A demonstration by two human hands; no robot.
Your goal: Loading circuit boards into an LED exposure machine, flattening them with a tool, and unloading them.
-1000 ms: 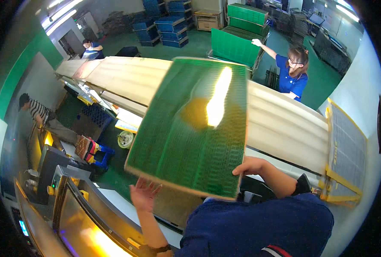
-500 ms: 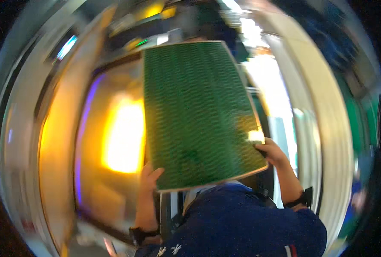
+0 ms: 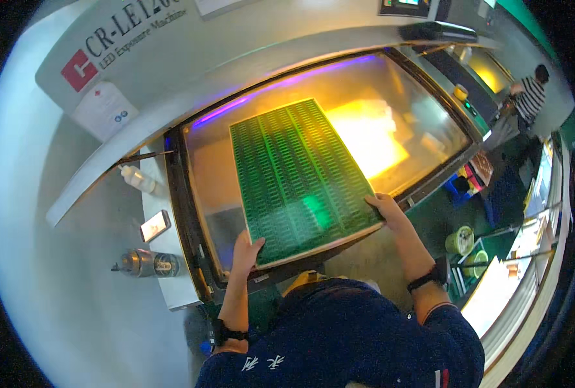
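Between my hands is a large green patterned panel with a thin pale edge, its surface covered in rows of small marks. My left hand grips its near left corner, thumb on top. At the near right corner my right hand pinches the edge, also thumb on top. The fingers of both hands are hidden under the panel. Below and beyond it lies the glass-like bed of a machine in a dark frame, glowing bright yellow to the right of the panel; I cannot tell whether panel and bed touch.
The machine's raised pale cover arches along the far side. On a ledge at the left are a white bottle, a phone and a metal flask. Green buckets stand at the right. Another person is at the far right.
My view has swung round, and the blur has cleared. The panel, held in both hands throughout, is now over the machine bed, which earlier was to its left.
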